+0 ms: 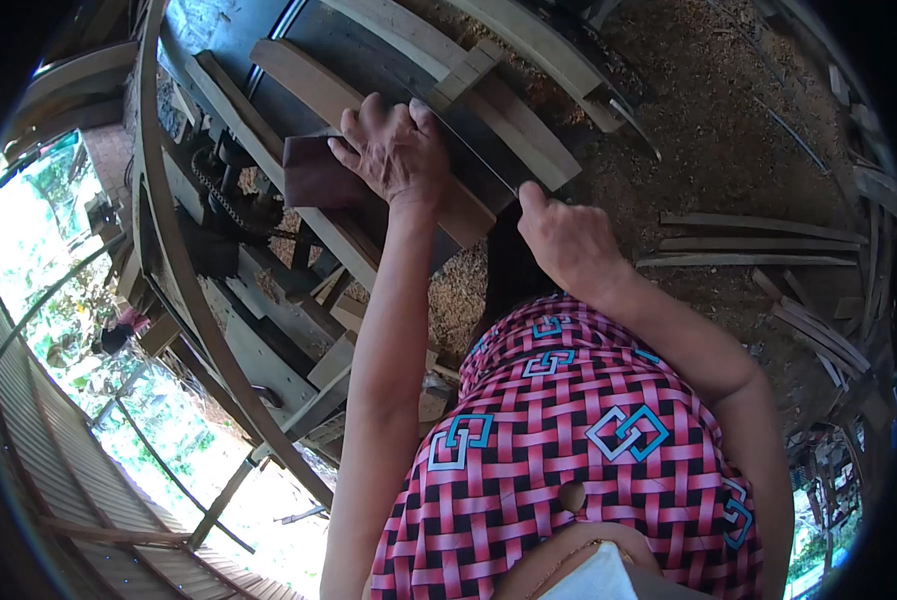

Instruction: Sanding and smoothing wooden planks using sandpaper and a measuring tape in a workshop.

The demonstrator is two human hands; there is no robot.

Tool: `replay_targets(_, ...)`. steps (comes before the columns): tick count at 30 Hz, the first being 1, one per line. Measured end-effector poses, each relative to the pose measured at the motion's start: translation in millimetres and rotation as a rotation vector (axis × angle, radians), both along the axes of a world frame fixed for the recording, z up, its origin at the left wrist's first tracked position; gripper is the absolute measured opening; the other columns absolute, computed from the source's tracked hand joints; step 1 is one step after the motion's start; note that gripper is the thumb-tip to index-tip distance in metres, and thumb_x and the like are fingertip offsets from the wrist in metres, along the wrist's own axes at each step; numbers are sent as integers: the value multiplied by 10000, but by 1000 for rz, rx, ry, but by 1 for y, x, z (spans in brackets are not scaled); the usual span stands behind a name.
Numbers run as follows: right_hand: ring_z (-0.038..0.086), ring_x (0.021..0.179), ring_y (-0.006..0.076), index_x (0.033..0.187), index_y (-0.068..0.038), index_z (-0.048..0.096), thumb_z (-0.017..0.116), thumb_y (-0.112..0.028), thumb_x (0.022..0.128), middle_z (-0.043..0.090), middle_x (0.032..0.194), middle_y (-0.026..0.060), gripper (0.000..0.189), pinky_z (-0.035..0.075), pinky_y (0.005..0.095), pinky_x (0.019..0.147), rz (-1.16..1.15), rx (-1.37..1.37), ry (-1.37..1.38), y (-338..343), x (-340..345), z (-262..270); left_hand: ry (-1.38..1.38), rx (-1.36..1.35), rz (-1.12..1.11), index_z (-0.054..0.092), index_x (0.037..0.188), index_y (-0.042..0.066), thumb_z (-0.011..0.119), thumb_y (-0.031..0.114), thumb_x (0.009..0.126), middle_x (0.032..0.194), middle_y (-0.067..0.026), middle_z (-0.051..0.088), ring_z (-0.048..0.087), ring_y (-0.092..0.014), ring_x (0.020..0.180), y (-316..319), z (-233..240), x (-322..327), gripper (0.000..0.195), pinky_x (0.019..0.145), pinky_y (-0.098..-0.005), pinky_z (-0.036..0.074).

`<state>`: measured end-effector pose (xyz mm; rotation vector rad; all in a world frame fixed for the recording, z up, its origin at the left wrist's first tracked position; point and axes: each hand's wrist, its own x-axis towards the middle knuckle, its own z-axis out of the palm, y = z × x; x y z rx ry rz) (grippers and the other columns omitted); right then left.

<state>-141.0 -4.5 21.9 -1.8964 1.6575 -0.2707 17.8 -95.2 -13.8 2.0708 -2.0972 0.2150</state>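
Observation:
My left hand [399,150] is palm down on a tan wooden board [306,75], its fingers bent over it and its thumb beside a thin straight metal tool [478,156]. This tool shows only as a narrow line, so its kind is unclear. Closed around its near end is my right hand [568,232], just past the board's near end. A flat reddish-brown piece [317,172] pokes out to the left of my left hand; its material is hard to tell. Right of the tool, a short wooden crosspiece [467,75] lies across a longer plank [527,139].
The boards rest on a dark metal tabletop [373,67]. To the left are a chain [219,199] and stacked timber [268,322]. Another long plank [546,52] lies at the upper right. Thin wooden strips [760,244] lie on the dirt floor [688,142], amid shavings.

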Motion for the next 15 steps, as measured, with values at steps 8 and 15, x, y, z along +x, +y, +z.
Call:
replay_targets(8, 690, 640, 351, 989, -80, 488, 527, -200, 931, 660, 646, 155, 139, 561, 473, 544, -118, -273, -132, -30, 18, -10, -17, -16, -29, 750, 951, 124, 493, 381, 924, 1277, -54, 583, 402, -310, 1302, -2, 1, 1, 364, 1120, -574, 189)
replay_targets(15, 709, 681, 340, 948, -67, 507, 485, -159, 933, 678, 683, 178, 96, 575, 454, 566, -70, -26, -34, -10, 13, -2, 7, -2, -25, 753, 961, 142, 486, 383, 928, 1283, -57, 581, 390, -312, 1312, 1, 0, 1, 361, 1116, -585, 196)
